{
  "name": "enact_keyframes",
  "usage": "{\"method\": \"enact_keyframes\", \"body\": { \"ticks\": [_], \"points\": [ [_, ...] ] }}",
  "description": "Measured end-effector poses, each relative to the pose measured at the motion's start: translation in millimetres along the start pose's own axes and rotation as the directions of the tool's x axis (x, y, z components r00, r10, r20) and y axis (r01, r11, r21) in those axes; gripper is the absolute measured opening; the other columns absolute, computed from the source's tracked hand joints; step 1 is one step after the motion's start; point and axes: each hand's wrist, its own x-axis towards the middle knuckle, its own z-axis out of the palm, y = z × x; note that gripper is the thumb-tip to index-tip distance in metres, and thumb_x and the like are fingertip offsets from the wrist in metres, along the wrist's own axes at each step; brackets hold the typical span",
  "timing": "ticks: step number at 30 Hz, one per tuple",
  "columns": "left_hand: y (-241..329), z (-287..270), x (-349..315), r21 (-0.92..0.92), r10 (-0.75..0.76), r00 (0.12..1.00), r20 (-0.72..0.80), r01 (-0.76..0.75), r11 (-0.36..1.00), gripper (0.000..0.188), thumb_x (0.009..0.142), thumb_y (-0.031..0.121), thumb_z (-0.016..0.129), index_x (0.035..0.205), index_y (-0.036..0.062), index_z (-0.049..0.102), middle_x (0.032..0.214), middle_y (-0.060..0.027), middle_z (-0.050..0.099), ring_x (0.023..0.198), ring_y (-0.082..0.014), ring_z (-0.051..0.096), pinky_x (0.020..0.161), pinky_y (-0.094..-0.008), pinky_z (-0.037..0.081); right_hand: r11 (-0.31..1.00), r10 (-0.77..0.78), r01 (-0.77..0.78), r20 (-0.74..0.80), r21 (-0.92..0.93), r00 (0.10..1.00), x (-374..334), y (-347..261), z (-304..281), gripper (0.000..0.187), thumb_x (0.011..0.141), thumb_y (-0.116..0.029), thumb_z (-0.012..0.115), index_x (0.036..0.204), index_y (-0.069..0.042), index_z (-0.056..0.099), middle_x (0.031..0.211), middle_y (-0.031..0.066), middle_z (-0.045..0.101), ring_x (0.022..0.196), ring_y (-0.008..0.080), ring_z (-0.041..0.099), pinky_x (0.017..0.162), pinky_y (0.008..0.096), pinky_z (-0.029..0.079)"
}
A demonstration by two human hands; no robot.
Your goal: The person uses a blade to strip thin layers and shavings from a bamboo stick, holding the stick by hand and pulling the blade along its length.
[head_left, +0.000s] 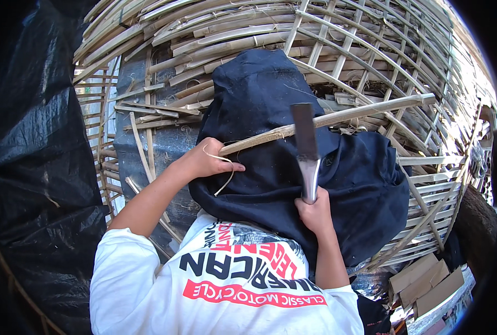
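Note:
My left hand (208, 160) is closed round the near end of a long bamboo strip (371, 108), which slants up to the right across my lap. A thin curled fibre (226, 177) hangs over its fingers. In my right hand (315, 211) is a knife (305, 134) with a dark, blunt-ended blade and a shiny metal handle. Its blade points away from me and crosses in front of the strip; whether they touch, I cannot tell. Under both hands a dark cloth (271, 84) covers my legs.
Many split bamboo strips (232, 42) lie piled ahead, beside a bamboo lattice (360, 50) at the far right. Loose short pieces (159, 111) rest on a grey sheet (131, 72) to the left. Black plastic sheeting (42, 139) hangs at far left; folded cardboard (427, 285) sits lower right.

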Motion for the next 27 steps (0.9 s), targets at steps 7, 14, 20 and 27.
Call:
{"method": "enact_keyframes", "body": {
  "ticks": [7, 14, 20, 27],
  "points": [
    [6, -5, 2, 0.070, -0.094, 0.994, 0.060, 0.090, 0.993, 0.060, 0.072, 0.049, 0.082, 0.066, -0.0060, 0.059, 0.053, -0.0169, 0.051, 0.049, -0.0199, 0.046, 0.053, -0.0351, 0.042, 0.989, 0.074, -0.071, 0.017, -0.127, 0.997, 2, 13, -8, 0.016, 0.067, -0.001, 0.060, 0.080, 0.005, 0.054, 0.063, 0.0159, 0.055, 0.060, 0.0229, 0.059, 0.063, 0.0345, 0.046],
    [8, -7, 5, 0.095, -0.116, 0.990, 0.076, 0.108, 0.990, 0.060, 0.072, 0.050, 0.082, 0.064, -0.0050, 0.059, 0.053, -0.0177, 0.053, 0.047, -0.0223, 0.044, 0.052, -0.0361, 0.042, 0.972, -0.067, 0.067, 0.007, -0.227, 0.998, -1, 4, 6, 0.016, 0.067, -0.002, 0.059, 0.079, 0.006, 0.052, 0.063, 0.0158, 0.053, 0.058, 0.0228, 0.051, 0.063, 0.0366, 0.045],
    [12, -7, 2, 0.059, -0.102, 0.992, 0.071, 0.098, 0.993, 0.056, 0.073, 0.045, 0.083, 0.066, -0.0050, 0.060, 0.052, -0.0158, 0.051, 0.048, -0.0175, 0.041, 0.052, -0.0344, 0.041, 0.984, 0.136, -0.106, 0.227, -0.141, 0.964, 7, 18, -10, 0.013, 0.068, 0.001, 0.060, 0.070, 0.001, 0.048, 0.059, 0.0079, 0.053, 0.051, 0.0172, 0.049, 0.054, 0.0316, 0.042],
    [17, -8, 1, 0.036, -0.112, 0.990, 0.080, 0.109, 0.993, 0.053, 0.074, 0.042, 0.083, 0.065, -0.0042, 0.058, 0.050, -0.0110, 0.048, 0.050, -0.0140, 0.039, 0.052, -0.0337, 0.040, 0.891, 0.324, -0.437, 0.498, 0.126, 0.805, 2, -4, -20, 0.019, 0.070, 0.006, 0.062, 0.075, -0.004, 0.047, 0.057, 0.0034, 0.050, 0.042, 0.0127, 0.049, 0.040, 0.0269, 0.041]
  ]
}}
